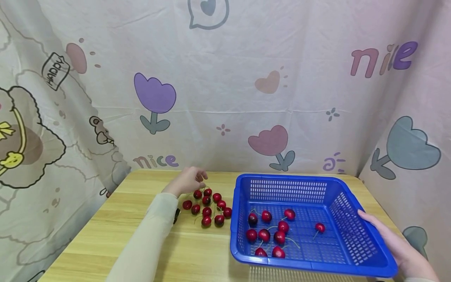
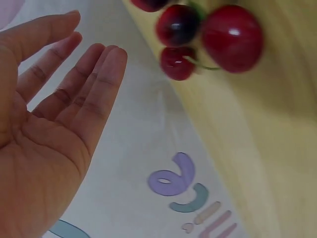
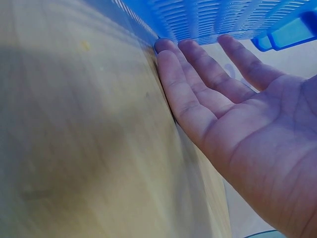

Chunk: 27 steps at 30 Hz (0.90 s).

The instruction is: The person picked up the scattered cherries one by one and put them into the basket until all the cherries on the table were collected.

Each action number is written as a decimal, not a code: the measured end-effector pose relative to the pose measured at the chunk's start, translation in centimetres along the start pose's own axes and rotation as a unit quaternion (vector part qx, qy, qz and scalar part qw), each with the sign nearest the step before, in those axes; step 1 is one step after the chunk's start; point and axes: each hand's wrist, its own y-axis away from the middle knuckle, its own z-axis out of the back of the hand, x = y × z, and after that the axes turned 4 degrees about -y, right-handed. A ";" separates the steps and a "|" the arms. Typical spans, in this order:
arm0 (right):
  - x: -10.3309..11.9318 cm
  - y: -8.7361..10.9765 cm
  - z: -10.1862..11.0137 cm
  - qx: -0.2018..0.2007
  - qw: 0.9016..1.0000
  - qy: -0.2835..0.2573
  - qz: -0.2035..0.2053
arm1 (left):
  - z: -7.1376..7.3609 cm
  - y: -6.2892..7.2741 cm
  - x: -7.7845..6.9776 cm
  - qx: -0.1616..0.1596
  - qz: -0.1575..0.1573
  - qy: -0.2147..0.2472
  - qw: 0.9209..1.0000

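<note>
Left hand [image 1: 190, 180] empty, right hand [image 1: 390, 238] gripping the basket [image 1: 310, 265]

Fingers relaxed, the left hovers beside loose cherries [image 1: 206, 212] on the table [image 1: 201, 248]; the right's thumb overlaps the rim, fingers outside. More cherries [image 1: 264, 235] lie inside, mostly leftward.

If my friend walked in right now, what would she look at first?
Probably the big blue plastic basket on the right of the wooden table, with shiny red cherries inside. Next, maybe the loose cherries left of it, where the person's left hand is above the far ones. Behind the table, a purple tulip stands out on the pale cloth.
</note>
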 end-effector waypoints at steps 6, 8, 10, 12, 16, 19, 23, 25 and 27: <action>-0.1 0.0 -0.1 -0.002 1.000 0.000 0.001 | -1.1 0.4 1.4 0.009 0.026 -0.010 1.000; -0.2 0.0 -0.1 0.001 1.000 -0.001 0.004 | -1.4 0.5 1.8 0.012 0.033 -0.012 0.999; -0.2 0.0 -0.2 -0.009 1.000 0.003 0.005 | -1.7 0.6 2.1 0.013 0.033 -0.017 0.999; -0.2 0.1 -0.2 -0.018 1.000 0.008 0.008 | -2.0 0.7 2.4 0.012 0.031 -0.021 0.999; 0.0 0.1 0.1 -0.012 1.000 0.005 0.012 | -2.3 0.9 2.6 0.009 0.025 -0.027 0.999; 0.1 0.0 0.1 -0.001 1.000 0.000 0.015 | -2.5 1.1 2.6 0.010 0.028 -0.028 0.999; 0.1 0.0 -0.1 -0.006 1.000 0.004 0.012 | -2.9 1.2 2.7 0.014 0.036 -0.027 0.999; 0.2 0.0 0.0 0.007 1.000 0.005 0.017 | -3.1 1.3 2.7 0.012 0.037 -0.028 0.999; 0.3 -0.2 0.1 0.032 0.999 0.002 0.020 | -3.2 1.3 2.8 0.009 0.035 -0.031 0.999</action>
